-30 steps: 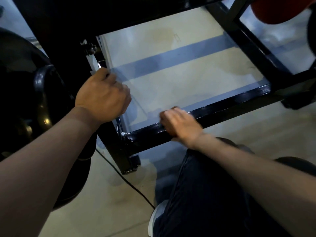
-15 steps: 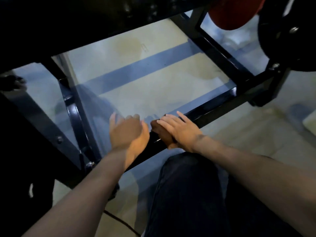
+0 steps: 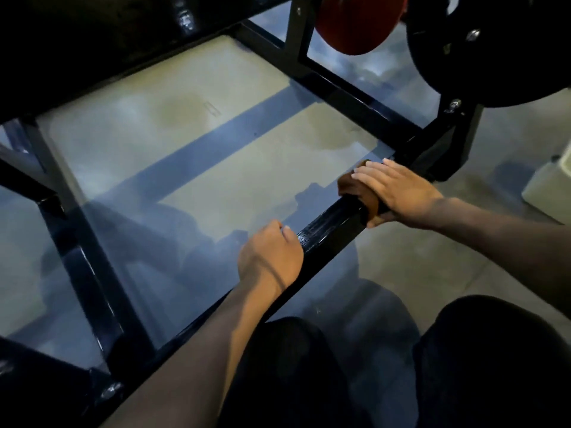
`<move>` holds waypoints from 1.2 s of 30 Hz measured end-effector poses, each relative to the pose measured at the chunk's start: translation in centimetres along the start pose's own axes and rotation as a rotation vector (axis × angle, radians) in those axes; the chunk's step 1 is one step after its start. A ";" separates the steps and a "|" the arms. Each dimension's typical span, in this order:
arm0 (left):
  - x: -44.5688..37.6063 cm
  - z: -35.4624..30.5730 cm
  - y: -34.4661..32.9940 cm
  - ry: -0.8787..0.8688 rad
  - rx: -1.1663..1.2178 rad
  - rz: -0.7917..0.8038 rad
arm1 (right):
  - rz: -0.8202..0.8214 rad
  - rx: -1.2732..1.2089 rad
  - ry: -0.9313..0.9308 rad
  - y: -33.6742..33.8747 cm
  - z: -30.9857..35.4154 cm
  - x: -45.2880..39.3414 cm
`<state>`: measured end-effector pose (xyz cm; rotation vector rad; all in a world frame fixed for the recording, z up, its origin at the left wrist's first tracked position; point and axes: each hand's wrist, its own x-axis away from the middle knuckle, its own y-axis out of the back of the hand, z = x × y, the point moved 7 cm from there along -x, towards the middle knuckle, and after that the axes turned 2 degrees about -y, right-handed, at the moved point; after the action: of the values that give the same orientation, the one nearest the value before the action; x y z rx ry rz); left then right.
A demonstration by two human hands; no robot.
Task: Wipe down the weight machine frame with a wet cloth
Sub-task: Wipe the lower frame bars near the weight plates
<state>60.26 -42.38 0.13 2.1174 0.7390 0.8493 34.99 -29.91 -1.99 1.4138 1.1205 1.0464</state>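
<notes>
Since half a second ago our right hand (image 3: 398,193) has slid the cloth (image 3: 355,189) rightward along the near bar (image 3: 327,227) of the frame, from beside our left hand to just short of the right corner post (image 3: 445,149); our left hand (image 3: 270,257) has stayed near the middle of the bar, so the two hands are now well apart. We press the right hand down on the cloth with fingers nearly straight and laid flat over it, the thumb tucked under the near side of the bar, so the cloth is pinched between palm and thumb. The cloth is dark brown and bunched, wrapped over the top of the bar, showing mostly at the left of our fingers. Our left hand rests on the bar with fingers curled over its far edge; we grip the bar there. Between the hands the black bar shines with streaks and looks wet; the frame itself is black painted tube, with a far bar and side members running left and right over a pale concrete floor (image 3: 216,168) crossed by a dark stripe. At far right we see a red disc (image 3: 355,23) and a black weight plate (image 3: 494,47); our dark-trousered knees (image 3: 482,366) fill the near edge.
</notes>
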 end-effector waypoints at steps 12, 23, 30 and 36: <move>-3.8 -4.8 -3.7 0.027 0.180 -0.119 | -0.128 -0.016 0.087 -2.0 2.7 0.8; -8.0 -11.8 -6.6 -0.099 -0.034 -0.021 | -0.049 0.239 -0.049 -2.4 -11.0 0.7; -10.3 -17.6 -10.8 -0.090 0.003 0.042 | -0.019 0.286 -0.019 -3.3 -17.9 0.7; -11.6 -22.5 -10.5 -0.049 -0.066 -0.186 | 0.006 0.315 -0.031 -4.3 -22.5 0.6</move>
<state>33.74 -35.41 -0.36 1.9689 0.8551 0.7100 12.73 -24.81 -3.59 1.6743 1.2997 0.8753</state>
